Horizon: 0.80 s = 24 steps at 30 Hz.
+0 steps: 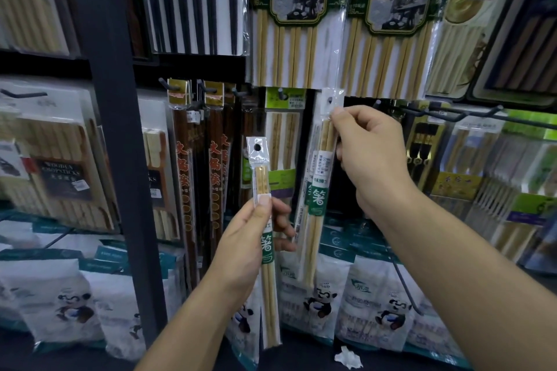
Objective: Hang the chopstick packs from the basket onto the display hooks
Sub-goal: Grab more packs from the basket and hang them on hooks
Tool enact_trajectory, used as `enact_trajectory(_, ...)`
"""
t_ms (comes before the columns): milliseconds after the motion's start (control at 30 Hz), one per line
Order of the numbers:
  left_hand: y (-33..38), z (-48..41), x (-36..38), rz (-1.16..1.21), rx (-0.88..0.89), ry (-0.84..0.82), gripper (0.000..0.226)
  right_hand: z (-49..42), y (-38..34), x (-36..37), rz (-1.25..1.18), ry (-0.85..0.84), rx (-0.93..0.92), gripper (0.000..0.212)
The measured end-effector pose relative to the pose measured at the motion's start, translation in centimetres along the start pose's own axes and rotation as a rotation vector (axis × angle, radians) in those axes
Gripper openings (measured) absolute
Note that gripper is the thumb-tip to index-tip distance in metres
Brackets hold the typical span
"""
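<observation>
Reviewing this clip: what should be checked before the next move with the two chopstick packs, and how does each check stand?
1. Right hand pinches the raised chopstick pack near its top: ok.
2. Its hang hole shows uncovered: ok.
3. That hole already on a hook: cannot tell.
4. Left hand grips the second chopstick pack, hole end up: ok.
5. Bare hook free to the right: ok.

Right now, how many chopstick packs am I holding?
2: a lower pack in the left hand, a higher pack in the right hand; more may hide behind it.
</observation>
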<state>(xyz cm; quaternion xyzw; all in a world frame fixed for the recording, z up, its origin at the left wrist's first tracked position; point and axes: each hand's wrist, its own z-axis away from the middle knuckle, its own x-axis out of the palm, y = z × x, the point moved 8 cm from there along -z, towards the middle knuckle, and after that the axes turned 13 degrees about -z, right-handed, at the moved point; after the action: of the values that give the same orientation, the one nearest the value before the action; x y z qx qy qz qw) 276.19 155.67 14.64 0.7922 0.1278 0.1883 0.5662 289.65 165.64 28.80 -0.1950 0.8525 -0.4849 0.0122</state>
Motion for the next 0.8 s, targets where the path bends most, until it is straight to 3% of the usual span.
enact_trajectory(233, -0.1, -0.1, -0.2, -0.043, 0.026, -0.012, 0.038, -0.5, 0.1, 0.1, 0.059, 0.021, -0.037, 0.036)
enact_trajectory(633, 1.4, 0.2, 0.1, -0.044, 0.103, -0.042, 0.027, 0.0, 0.8, -1.5, 0.077, 0.120, -0.100, 0.017)
enact_trajectory(800, 2.5, 0.1, 1.0, -0.022, 0.133, -0.093, 0.017, 1.8, 0.1, -0.4, 0.046, -0.042, -0.093, 0.009)
